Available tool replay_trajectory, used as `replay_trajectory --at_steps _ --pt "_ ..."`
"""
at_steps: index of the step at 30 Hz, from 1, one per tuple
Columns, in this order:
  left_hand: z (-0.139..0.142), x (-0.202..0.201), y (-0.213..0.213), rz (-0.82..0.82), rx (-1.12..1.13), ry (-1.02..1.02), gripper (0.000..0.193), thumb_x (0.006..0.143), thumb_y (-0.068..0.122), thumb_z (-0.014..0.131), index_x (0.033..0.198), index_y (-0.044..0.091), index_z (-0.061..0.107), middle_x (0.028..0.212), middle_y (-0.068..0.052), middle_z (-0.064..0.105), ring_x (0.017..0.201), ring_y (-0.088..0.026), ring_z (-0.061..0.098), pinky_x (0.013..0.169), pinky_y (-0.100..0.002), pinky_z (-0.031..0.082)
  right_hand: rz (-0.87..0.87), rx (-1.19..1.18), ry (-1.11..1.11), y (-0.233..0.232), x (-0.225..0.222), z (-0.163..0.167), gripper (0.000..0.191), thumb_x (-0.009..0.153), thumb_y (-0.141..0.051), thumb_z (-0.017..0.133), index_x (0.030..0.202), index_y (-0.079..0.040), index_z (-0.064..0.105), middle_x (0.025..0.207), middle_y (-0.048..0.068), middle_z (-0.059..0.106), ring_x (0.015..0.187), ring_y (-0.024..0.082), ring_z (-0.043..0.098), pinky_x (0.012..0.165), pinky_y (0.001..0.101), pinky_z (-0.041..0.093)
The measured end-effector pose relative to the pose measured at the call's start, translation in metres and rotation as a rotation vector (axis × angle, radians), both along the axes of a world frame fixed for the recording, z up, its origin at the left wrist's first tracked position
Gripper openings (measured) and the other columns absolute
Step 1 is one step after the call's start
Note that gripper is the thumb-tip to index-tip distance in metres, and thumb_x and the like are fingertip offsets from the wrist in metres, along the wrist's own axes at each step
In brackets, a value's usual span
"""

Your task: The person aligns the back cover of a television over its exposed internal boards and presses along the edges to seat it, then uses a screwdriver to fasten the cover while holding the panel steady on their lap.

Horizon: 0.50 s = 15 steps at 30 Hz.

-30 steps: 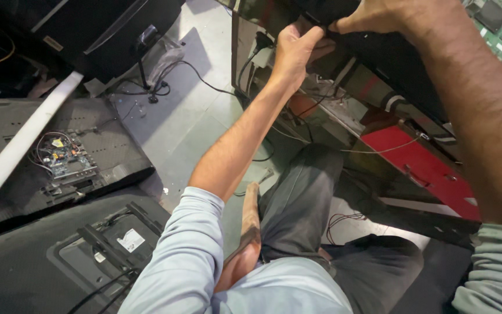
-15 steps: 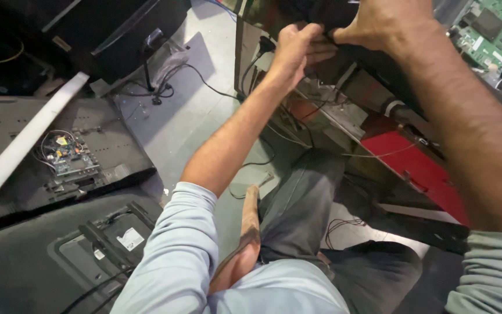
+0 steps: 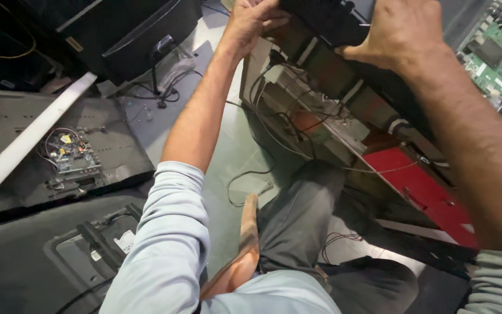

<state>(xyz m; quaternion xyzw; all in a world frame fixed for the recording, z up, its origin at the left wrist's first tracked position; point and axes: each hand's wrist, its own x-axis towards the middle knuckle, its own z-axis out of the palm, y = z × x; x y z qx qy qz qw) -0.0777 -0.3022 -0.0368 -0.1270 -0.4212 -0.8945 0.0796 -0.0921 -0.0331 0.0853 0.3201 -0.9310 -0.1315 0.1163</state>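
Black part [image 3: 326, 17] at the top edge is clamped from both sides: left hand [image 3: 251, 23] is closed on its left end, right hand [image 3: 405, 32] is closed over its right end, fingers curled down over the front. Exactly what sits under the palms can't be told, since the frame cuts it off. The part is held high, above an opened chassis [image 3: 321, 110] that stands tilted over the person's lap.

For this step, judged from the frame: both ends are best kept level and moved together, because loose wires [image 3: 274, 116] run just below the left hand and could be snagged or pulled. Grip is better kept on the solid edges, off the cabling. The chassis looks propped, not fixed, so side load should be kept low.

Outward from the grip: a red panel [image 3: 419, 186] lies along the lower side of the chassis, beside the knee in grey trousers [image 3: 297, 221]. A green circuit board [image 3: 498, 52] is seen at top right, apart from the hands.

Labels: a small white rectangular sticker [image 3: 124, 241] is stuck on the dark back cover [image 3: 30, 273] at lower left, with a smaller white tag just beside it. A small tan oblong label [image 3: 74, 44] is on the black housing [image 3: 129, 29] at top left. A white bar [image 3: 33, 132] lies slantwise across the grey panel [image 3: 117, 157], next to a small wired board [image 3: 68, 152].
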Motion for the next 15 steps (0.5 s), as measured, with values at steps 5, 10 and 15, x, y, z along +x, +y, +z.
replay_trajectory --at_steps 5,10,15 --pt "-0.001 0.005 0.002 0.047 -0.057 0.052 0.021 0.1 0.008 0.073 0.118 0.001 0.067 0.11 -0.008 0.072 0.091 -0.023 0.076 0.084 -0.042 0.068 -0.032 -0.035 -0.065 -0.004 0.007 0.008 0.088 0.07 -0.066 0.091 0.121 0.003 0.069 0.105 0.024 0.073 0.096 0.04 0.07 0.078 0.0508 0.056" --pt "-0.007 0.0 0.003 0.04 -0.02 0.058 0.022 0.101 0.002 0.071 0.122 -0.001 0.066 0.115 -0.01 0.071 0.094 -0.023 0.075 0.084 -0.039 0.067 -0.024 -0.021 -0.057 -0.005 0.007 0.009 0.096 0.07 -0.065 0.091 0.13 0.005 0.064 0.107 0.025 0.072 0.095 0.04 0.07 0.077 0.0507 0.056" --pt "-0.013 -0.006 0.004 0.089 0.034 0.007 0.039 0.1 -0.002 0.07 0.133 -0.003 0.05 0.121 -0.016 0.068 0.095 -0.027 0.076 0.083 -0.041 0.068 0.048 -0.02 0.129 -0.02 -0.002 0.001 0.096 0.068 -0.073 0.089 0.12 0.004 0.067 0.103 0.022 0.073 0.093 0.036 0.072 0.066 0.0487 0.056"
